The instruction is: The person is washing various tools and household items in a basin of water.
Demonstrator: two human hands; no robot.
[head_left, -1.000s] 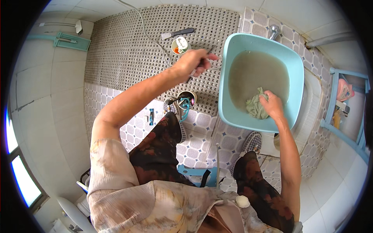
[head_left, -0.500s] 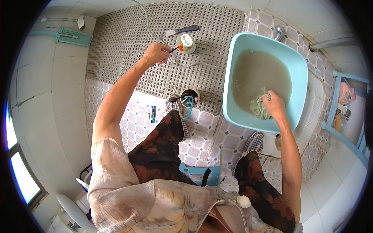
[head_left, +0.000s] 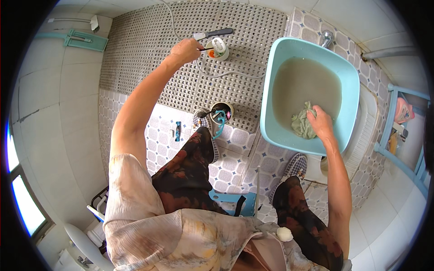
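My left hand (head_left: 186,50) is closed on a thin dark stick (head_left: 206,49), whose far end reaches over the rim of a white cup (head_left: 220,56). Inside that cup are something white, something orange and a bit of green. Just beyond it lies a scraper (head_left: 213,33) with a flat blade and dark handle. On the right, my right hand (head_left: 322,122) grips a wet, crumpled grey-green cloth (head_left: 304,124) at the near side of a light-blue basin (head_left: 266,97). Murky brownish water (head_left: 305,83) fills the basin's lower part, and the cloth lies partly in it.
By my left shoe stands a round container (head_left: 229,107) with blue-handled items. A small dark-blue object (head_left: 178,131) lies on the tiles. A grey hose (head_left: 212,75) crosses the perforated mat (head_left: 149,67). Behind the basin is a metal tap (head_left: 326,38); a blue rack (head_left: 385,131) stands at right.
My left hand has moved a little farther away and slightly right, bringing the stick's end over the cup. My right hand and the cloth have hardly moved.
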